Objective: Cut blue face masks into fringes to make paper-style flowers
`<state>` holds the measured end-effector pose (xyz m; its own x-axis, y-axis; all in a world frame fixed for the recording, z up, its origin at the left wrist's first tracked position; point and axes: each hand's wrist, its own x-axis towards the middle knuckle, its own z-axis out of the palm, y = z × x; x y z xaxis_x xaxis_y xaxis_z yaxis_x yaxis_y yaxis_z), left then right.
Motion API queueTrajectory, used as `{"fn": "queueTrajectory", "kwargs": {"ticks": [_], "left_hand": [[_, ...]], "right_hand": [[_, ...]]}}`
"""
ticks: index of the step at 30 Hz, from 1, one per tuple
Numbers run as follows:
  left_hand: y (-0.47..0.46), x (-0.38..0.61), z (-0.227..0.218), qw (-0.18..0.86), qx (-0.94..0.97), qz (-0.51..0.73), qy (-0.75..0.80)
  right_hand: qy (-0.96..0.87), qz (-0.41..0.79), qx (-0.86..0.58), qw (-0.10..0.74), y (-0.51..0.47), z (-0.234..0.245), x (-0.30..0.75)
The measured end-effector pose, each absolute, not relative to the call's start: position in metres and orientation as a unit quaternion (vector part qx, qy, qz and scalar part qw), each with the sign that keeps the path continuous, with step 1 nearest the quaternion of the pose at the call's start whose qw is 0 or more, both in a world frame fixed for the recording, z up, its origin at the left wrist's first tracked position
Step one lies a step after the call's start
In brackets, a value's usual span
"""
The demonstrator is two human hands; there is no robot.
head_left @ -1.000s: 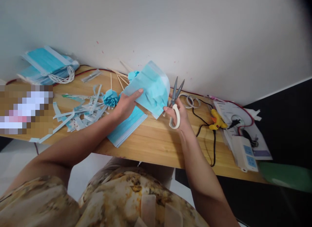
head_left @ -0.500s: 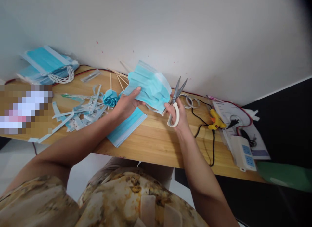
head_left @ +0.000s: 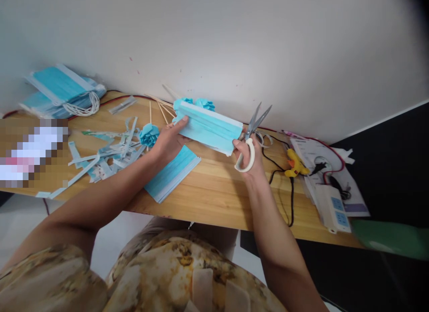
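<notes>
Mid-frame, a mask (head_left: 209,125) is held spread, pinched by left hand (head_left: 169,141) and right hand (head_left: 248,154), the latter curled round open scissors (head_left: 248,136); positioning seems underway, and cutting would need them turned inward.

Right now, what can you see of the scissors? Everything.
The scissors have grey, metal-looking blades parted in a V and a cream, plastic-looking handle loop; the other loop is not clearly visible. The right hand grips them above the table, tips pointing up toward the wall, with the blue sheet just beside them.
</notes>
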<state>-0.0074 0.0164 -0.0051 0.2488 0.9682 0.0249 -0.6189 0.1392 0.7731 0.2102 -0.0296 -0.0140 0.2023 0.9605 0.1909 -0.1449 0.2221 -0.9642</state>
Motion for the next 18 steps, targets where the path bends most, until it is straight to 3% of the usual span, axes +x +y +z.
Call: {"fn": "queueTrajectory", "kwargs": {"ticks": [8,18], "left_hand": [[0.023,-0.016,0.003,0.707,0.391,0.537,0.243],[0.025,-0.023,0.002,0.598,0.453,0.567,0.341]], "right_hand": [[-0.455,0.441,-0.454,0.627,-0.03,-0.012,0.215],[-0.47,0.455,-0.463,0.598,-0.034,-0.009,0.21]]}}
